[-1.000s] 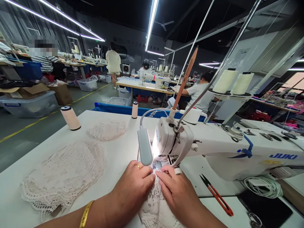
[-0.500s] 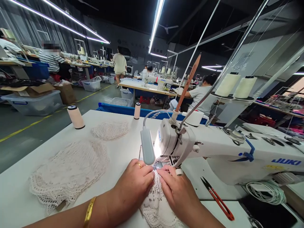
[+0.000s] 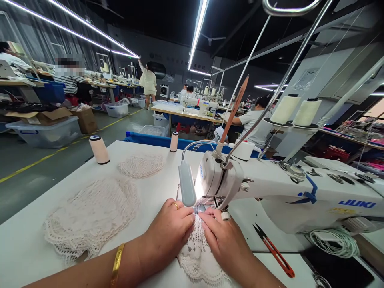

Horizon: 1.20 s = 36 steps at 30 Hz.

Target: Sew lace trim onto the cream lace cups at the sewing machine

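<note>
My left hand (image 3: 169, 234) and my right hand (image 3: 223, 238) lie flat, fingertips close together, on a piece of cream lace (image 3: 196, 256) in front of the needle of a white sewing machine (image 3: 285, 192). Both hands press the lace down on the white table (image 3: 156, 188), just below the machine's small lamp (image 3: 186, 188). A ring is on the left hand and a gold bangle on that wrist.
A stack of lace pieces (image 3: 90, 216) and a smaller one (image 3: 141, 165) lie to the left. Two thread spools (image 3: 99, 149) (image 3: 173, 141) stand at the far edge. Red-handled snips (image 3: 273, 250) lie right of my hands. Other people work at tables behind.
The view has shifted slightly and the lace has slid a little forward under the needle. Both hands keep their place on it.
</note>
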Each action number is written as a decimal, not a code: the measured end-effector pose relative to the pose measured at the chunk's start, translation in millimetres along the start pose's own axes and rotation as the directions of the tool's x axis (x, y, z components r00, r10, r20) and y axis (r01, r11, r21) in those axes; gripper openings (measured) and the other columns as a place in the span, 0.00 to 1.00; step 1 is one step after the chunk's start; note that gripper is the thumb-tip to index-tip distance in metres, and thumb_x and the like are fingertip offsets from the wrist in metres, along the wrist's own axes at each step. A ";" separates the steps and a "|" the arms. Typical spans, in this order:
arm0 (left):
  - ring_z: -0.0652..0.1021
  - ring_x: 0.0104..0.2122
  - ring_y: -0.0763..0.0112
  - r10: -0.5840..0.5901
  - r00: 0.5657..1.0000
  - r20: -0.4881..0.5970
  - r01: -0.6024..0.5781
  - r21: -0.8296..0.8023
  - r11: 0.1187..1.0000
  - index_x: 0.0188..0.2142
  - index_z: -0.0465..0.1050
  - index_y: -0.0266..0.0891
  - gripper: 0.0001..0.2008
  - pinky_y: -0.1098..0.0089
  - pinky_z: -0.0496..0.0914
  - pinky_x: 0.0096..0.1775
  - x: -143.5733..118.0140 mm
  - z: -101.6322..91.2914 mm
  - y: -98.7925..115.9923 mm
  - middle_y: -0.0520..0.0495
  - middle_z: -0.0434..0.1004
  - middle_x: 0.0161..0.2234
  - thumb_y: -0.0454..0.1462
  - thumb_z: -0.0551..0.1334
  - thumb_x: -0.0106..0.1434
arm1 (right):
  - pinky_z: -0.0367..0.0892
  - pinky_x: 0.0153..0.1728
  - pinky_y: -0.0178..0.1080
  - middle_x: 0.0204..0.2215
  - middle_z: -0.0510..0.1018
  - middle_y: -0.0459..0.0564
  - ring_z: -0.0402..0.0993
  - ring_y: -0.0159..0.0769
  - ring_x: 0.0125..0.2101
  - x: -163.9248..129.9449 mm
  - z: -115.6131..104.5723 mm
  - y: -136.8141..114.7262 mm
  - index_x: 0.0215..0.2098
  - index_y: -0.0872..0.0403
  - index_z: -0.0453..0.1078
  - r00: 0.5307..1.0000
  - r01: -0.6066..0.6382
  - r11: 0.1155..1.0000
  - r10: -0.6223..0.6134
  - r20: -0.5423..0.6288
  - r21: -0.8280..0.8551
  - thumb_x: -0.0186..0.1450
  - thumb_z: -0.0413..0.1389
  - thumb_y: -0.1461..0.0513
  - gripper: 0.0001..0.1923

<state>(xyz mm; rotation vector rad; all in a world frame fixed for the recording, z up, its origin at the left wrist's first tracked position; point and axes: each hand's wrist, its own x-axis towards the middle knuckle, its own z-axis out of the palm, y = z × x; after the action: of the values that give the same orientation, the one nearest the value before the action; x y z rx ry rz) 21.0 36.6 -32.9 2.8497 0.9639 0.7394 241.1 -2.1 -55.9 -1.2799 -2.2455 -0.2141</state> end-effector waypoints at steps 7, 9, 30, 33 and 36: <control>0.79 0.49 0.55 0.081 0.940 0.330 -0.002 -0.233 0.972 0.41 0.78 0.43 0.14 0.59 0.68 0.49 -5.5 -54.9 2.2 0.50 0.82 0.51 0.39 0.79 0.60 | 0.78 0.50 0.48 0.59 0.80 0.58 0.80 0.51 0.51 -10.6 -29.8 -0.3 0.58 0.50 0.73 0.987 0.156 0.983 -0.158 0.014 0.097 0.74 0.65 0.52 0.18; 0.79 0.49 0.55 0.127 0.920 0.371 -0.041 -0.232 0.972 0.39 0.77 0.43 0.13 0.59 0.67 0.49 -8.2 -60.4 2.4 0.50 0.81 0.51 0.37 0.79 0.59 | 0.77 0.52 0.46 0.59 0.80 0.54 0.78 0.51 0.55 -10.7 -38.4 -3.4 0.54 0.48 0.73 0.974 0.153 0.962 -0.185 0.129 0.225 0.69 0.70 0.46 0.23; 0.69 0.32 0.66 -0.162 0.972 0.170 0.227 -0.498 0.837 0.25 0.55 0.42 0.09 0.67 0.62 0.36 20.6 -8.8 -7.7 0.51 0.67 0.29 0.31 0.56 0.55 | 0.72 0.33 0.35 0.31 0.82 0.45 0.80 0.36 0.30 11.2 -16.3 -3.0 0.37 0.50 0.73 0.944 -0.175 0.861 0.284 -0.165 0.477 0.81 0.52 0.55 0.16; 0.71 0.31 0.67 -0.157 0.971 0.182 0.231 -0.533 0.814 0.24 0.58 0.41 0.08 0.69 0.64 0.35 19.3 -10.4 -8.4 0.52 0.68 0.28 0.32 0.57 0.57 | 0.70 0.30 0.34 0.29 0.81 0.44 0.78 0.35 0.28 10.3 -17.2 -3.4 0.35 0.50 0.72 0.941 -0.192 0.854 0.300 -0.156 0.483 0.81 0.52 0.54 0.18; 0.75 0.33 0.66 -0.172 0.968 0.182 0.245 -0.553 0.796 0.25 0.62 0.41 0.09 0.70 0.66 0.36 17.8 -10.6 -8.0 0.52 0.70 0.30 0.32 0.60 0.58 | 0.69 0.29 0.33 0.27 0.79 0.43 0.76 0.34 0.26 9.7 -20.3 -6.5 0.36 0.50 0.72 0.942 -0.189 0.847 0.300 -0.153 0.497 0.81 0.52 0.54 0.17</control>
<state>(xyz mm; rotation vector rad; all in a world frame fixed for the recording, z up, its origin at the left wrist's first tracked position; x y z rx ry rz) 24.0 52.2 -17.5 2.1940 0.8398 0.6770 239.4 -6.3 -32.9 -1.1828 -1.7653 0.2670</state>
